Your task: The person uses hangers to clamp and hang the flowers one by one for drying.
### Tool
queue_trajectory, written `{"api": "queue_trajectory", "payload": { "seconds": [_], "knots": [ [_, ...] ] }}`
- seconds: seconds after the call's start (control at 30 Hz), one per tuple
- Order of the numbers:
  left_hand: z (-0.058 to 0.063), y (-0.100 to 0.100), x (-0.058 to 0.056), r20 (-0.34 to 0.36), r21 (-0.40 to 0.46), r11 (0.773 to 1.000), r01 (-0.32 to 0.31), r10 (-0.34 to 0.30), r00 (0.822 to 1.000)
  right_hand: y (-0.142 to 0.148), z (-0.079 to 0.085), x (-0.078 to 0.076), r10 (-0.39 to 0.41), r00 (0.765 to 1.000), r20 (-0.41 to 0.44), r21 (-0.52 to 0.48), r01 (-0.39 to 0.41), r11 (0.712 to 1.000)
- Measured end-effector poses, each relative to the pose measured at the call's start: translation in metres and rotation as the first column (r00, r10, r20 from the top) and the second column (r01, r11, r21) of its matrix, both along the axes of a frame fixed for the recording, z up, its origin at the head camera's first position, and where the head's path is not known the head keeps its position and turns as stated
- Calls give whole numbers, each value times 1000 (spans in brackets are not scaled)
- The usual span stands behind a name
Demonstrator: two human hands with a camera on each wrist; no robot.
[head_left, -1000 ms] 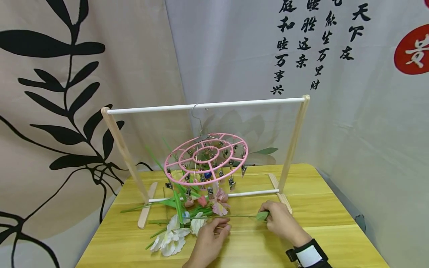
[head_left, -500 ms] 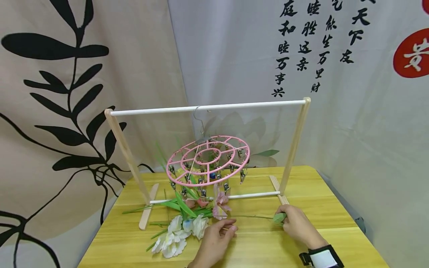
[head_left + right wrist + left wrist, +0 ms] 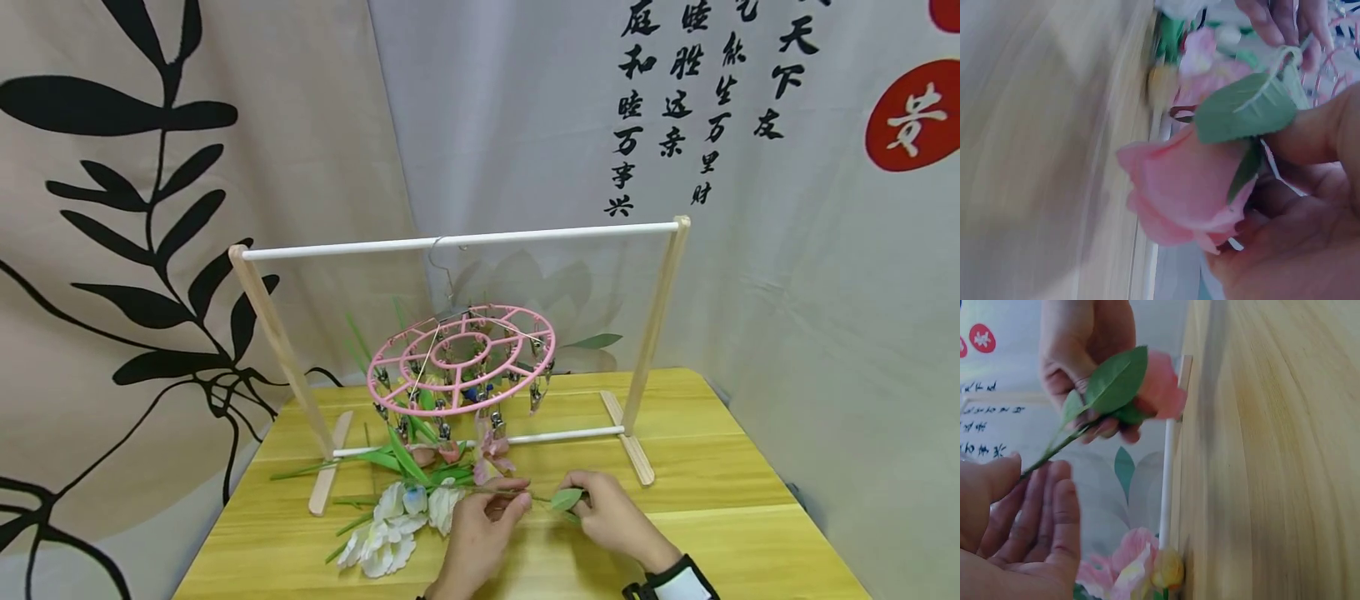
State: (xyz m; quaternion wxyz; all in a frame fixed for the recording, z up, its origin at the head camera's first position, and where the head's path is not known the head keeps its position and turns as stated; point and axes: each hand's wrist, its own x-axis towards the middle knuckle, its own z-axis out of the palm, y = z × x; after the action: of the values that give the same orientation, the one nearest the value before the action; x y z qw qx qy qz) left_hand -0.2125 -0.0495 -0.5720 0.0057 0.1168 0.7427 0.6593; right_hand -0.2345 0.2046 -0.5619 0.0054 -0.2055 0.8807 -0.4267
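An artificial pink rose [image 3: 1185,187] with green leaves is held just below its bloom by my right hand [image 3: 611,515]. Its stem [image 3: 1054,450] runs leftward to my left hand [image 3: 483,529], where thumb and fingers pinch it. In the head view the bloom is hidden behind the right hand, and only a leaf [image 3: 566,498] shows. Beside the left hand lie white flowers [image 3: 386,533] and a pink ruffled flower [image 3: 491,458]. Above and behind them a round pink clip hanger [image 3: 461,358] hangs from a rack, metal clips dangling below it.
The rack has a white top rod [image 3: 525,237], wooden legs [image 3: 656,325] and a white lower bar [image 3: 570,436]. Green stems [image 3: 303,471] and leaves lie across its left foot. A yellow bud [image 3: 1168,569] is among the flowers. The wooden table [image 3: 735,517] ends at printed curtains [image 3: 825,292].
My right hand first moved right with the rose, then came back left, close to the left hand. The left hand shifted slightly and now pinches the stem. The hanger has turned a little.
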Motion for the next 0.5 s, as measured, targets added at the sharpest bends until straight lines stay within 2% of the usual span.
{"api": "queue_trajectory", "payload": {
  "seconds": [0.2,0.33,0.43,0.5],
  "knots": [
    [1,-12,3,-24,88,988,-124,127,992,-37,4,-4,71,997,-10,-127,-71,989],
    [3,-24,3,-52,113,972,-207,214,976,-55,10,-5,81,997,-3,-150,-81,985],
    [6,-33,3,-60,80,959,-270,275,959,-65,16,-3,38,999,-33,-136,-42,990],
    [9,-40,3,-53,55,950,-308,311,949,-70,21,1,-24,993,-114,-120,11,993]
  ]
}}
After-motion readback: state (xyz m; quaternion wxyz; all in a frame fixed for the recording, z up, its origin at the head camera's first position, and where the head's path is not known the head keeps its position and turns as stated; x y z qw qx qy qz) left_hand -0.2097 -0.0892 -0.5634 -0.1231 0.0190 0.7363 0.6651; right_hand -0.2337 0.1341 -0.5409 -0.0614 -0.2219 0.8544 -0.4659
